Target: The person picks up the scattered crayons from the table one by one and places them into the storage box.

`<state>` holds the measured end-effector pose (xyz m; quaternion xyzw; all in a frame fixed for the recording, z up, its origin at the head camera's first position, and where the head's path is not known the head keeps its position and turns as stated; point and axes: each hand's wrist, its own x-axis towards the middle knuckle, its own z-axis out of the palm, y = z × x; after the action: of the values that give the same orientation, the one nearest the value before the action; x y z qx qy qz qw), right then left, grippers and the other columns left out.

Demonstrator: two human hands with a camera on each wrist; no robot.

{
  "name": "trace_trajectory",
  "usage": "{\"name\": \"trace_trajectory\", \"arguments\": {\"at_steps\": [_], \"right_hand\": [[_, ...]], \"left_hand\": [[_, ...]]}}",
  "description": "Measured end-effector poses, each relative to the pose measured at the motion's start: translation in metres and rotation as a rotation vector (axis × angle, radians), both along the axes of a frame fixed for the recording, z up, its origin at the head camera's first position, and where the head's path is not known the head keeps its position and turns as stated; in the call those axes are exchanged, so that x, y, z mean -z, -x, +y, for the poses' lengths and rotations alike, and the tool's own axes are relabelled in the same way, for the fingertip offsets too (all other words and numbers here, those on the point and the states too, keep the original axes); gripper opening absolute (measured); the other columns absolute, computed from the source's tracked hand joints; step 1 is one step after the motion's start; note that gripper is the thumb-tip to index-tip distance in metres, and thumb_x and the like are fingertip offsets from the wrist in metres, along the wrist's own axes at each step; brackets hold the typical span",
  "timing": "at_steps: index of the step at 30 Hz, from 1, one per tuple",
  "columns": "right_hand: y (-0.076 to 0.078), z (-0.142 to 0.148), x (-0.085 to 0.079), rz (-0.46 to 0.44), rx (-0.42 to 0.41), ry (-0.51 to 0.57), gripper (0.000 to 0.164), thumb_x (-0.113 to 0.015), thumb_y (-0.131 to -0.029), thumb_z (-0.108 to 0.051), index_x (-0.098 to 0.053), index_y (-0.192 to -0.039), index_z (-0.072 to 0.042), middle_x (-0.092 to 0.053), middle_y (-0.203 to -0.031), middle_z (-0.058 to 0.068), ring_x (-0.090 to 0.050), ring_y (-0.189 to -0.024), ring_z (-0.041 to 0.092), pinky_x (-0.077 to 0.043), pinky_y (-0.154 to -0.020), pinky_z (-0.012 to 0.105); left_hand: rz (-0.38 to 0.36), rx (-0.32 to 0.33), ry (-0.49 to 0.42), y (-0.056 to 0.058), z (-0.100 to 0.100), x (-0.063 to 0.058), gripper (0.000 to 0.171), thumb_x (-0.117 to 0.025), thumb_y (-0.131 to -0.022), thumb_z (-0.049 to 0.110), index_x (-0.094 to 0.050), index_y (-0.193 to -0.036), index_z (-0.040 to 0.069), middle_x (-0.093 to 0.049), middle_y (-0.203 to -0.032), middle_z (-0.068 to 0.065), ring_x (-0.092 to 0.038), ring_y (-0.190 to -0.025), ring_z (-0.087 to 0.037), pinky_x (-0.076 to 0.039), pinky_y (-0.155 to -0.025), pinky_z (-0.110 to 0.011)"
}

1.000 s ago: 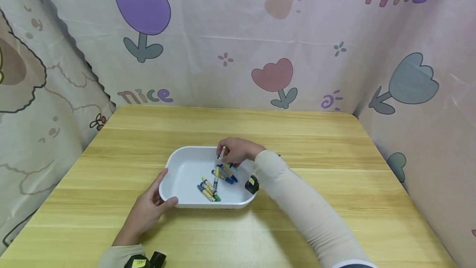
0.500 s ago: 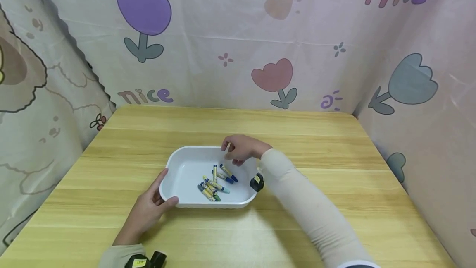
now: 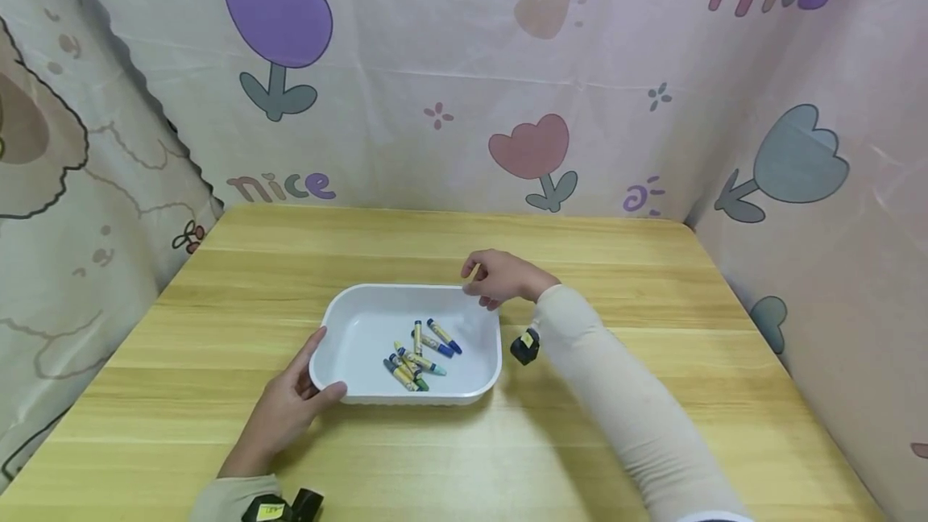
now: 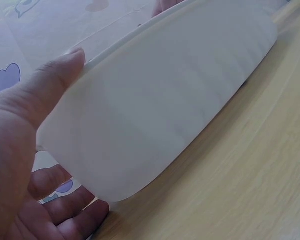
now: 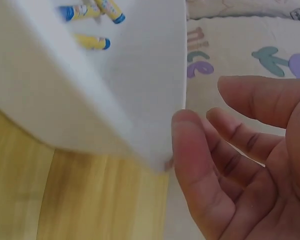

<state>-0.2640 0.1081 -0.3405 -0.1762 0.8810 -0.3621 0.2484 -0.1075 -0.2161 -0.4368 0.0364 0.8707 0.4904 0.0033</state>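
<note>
A white plastic tray (image 3: 355, 341) rests on the table with several crayons (image 3: 422, 362) lying loose in it, wrapped in yellow paper with blue, green and pale teal ends. My left hand (image 3: 285, 412) holds the tray's left end, thumb at the rim and fingers round the outside; in the left wrist view the thumb (image 4: 65, 67) meets the upper edge. Over the back right corner hovers my right hand (image 3: 506, 276), its fingers loosely bent and nothing between them. The right wrist view has its fingertips close by the tray wall (image 5: 150, 65); whether they touch it I cannot tell.
A wooden table (image 3: 616, 401) extends on all sides of the tray. Behind it and at both sides hangs a pale cloth (image 3: 406, 22) printed with flowers and letters. Small black cameras sit on both wrists, such as the right wrist's camera (image 3: 525, 346).
My right hand has let go of a crayon in the tray and moved right and back to the corner. A teal-ended crayon now lies across the front group. The left hand stays put.
</note>
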Motion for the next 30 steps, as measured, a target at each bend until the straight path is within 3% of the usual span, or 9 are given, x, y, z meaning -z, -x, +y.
{"name": "trace_trajectory", "arguments": {"at_steps": [7, 12, 17, 22, 30], "right_hand": [[0.004, 0.027, 0.006, 0.008, 0.059, 0.033, 0.034, -0.063, -0.095, -0.015, -0.054, -0.124, 0.0, -0.061, -0.096, 0.017, -0.065, -0.077, 0.027, -0.059, -0.071, 0.04], [0.007, 0.048, 0.014, 0.011, 0.106, 0.009, 0.031, -0.062, -0.096, -0.016, -0.054, -0.122, -0.001, -0.06, -0.1, 0.021, -0.065, -0.078, 0.032, -0.059, -0.069, 0.039], [0.006, 0.067, 0.021, 0.019, 0.145, -0.045, 0.028, -0.061, -0.096, -0.016, -0.054, -0.118, -0.001, -0.062, -0.089, 0.018, -0.063, -0.065, 0.024, -0.058, -0.063, 0.036], [0.003, 0.082, 0.028, 0.003, 0.182, -0.085, 0.027, -0.06, -0.096, -0.015, -0.053, -0.116, 0.0, -0.063, -0.081, 0.017, -0.061, -0.06, 0.02, -0.057, -0.06, 0.033], [-0.001, 0.098, 0.038, -0.003, 0.22, -0.161, 0.028, -0.06, -0.096, -0.017, -0.051, -0.116, -0.001, -0.057, -0.061, 0.007, -0.05, -0.052, 0.015, -0.05, -0.054, 0.029]], "left_hand": [[-0.003, -0.001, 0.001, 0.001, 0.001, -0.001, 0.087, -0.072, -0.09, 0.024, -0.017, -0.157, 0.016, -0.037, -0.144, -0.034, -0.049, -0.124, -0.044, -0.048, -0.095, -0.039], [-0.008, -0.01, 0.007, 0.0, 0.001, -0.001, 0.087, -0.072, -0.09, 0.026, -0.018, -0.157, 0.017, -0.037, -0.144, -0.033, -0.049, -0.124, -0.043, -0.049, -0.094, -0.034], [-0.002, -0.012, 0.013, 0.0, 0.0, -0.001, 0.086, -0.072, -0.089, 0.027, -0.019, -0.157, 0.017, -0.041, -0.141, -0.033, -0.051, -0.122, -0.042, -0.049, -0.092, -0.027], [0.001, -0.006, 0.015, 0.0, 0.0, -0.001, 0.086, -0.072, -0.09, 0.026, -0.018, -0.157, 0.016, -0.041, -0.14, -0.034, -0.052, -0.121, -0.043, -0.051, -0.092, -0.036], [0.007, -0.016, 0.007, -0.001, 0.0, 0.0, 0.086, -0.073, -0.089, 0.025, -0.02, -0.156, 0.016, -0.042, -0.14, -0.034, -0.052, -0.121, -0.042, -0.051, -0.092, -0.038]]}}
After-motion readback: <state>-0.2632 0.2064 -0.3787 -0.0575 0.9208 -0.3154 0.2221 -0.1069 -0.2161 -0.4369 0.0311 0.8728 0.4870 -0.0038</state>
